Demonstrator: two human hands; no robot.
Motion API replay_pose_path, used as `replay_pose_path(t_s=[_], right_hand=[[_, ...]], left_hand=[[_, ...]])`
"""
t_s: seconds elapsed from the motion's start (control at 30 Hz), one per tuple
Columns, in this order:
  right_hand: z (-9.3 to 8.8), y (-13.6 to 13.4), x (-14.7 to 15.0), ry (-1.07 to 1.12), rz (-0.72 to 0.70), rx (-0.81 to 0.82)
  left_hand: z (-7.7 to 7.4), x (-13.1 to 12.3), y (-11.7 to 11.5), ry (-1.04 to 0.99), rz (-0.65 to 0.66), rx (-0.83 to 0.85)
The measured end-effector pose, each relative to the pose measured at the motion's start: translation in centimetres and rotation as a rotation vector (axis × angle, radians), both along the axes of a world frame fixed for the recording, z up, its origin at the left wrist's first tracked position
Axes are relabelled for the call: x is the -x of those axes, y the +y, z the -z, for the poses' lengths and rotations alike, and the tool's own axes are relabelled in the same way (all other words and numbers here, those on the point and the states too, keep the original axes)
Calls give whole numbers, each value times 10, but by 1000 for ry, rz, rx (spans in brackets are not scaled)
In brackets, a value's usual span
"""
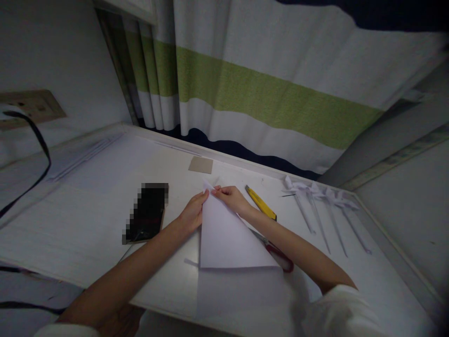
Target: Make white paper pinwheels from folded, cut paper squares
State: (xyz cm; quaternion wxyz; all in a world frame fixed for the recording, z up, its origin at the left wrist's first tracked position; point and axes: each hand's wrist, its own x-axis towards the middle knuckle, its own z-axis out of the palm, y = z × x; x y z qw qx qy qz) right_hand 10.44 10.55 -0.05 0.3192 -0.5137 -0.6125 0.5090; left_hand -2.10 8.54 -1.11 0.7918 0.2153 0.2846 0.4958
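A white sheet of paper point(229, 236), folded to a point at its far end, lies in front of me with its wide edge towards me. My left hand point(194, 208) pinches the paper's left side close to that tip. Across from it, my right hand point(231, 196) grips the right side of the tip between thumb and fingers. Under my right forearm, partly covered, rest red-handled scissors point(280, 257). Beyond that forearm lies a yellow utility knife point(260, 202).
Several paper pinwheels on rolled sticks point(329, 201) lie at the right. A phone point(149, 213), partly pixelated, is left of my hands. A small grey-brown card point(201, 164) lies farther back. A striped curtain point(263, 84) hangs behind the white table point(168, 276). A black cable point(42, 140) runs down at left.
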Motion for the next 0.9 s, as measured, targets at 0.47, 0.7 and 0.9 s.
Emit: replay_pose_path(t_s=[0.47,0.7,0.9], right_hand=[[7,-18,-18,-2,-21,185],[10,-45,-45,-36,-19,289],[4,-80,-73,-56,16,347]], left_hand=[[3,6,3,33,-49,-10],[-4,9,7,56,-77,7],[-4,13,12,84,-84,25]])
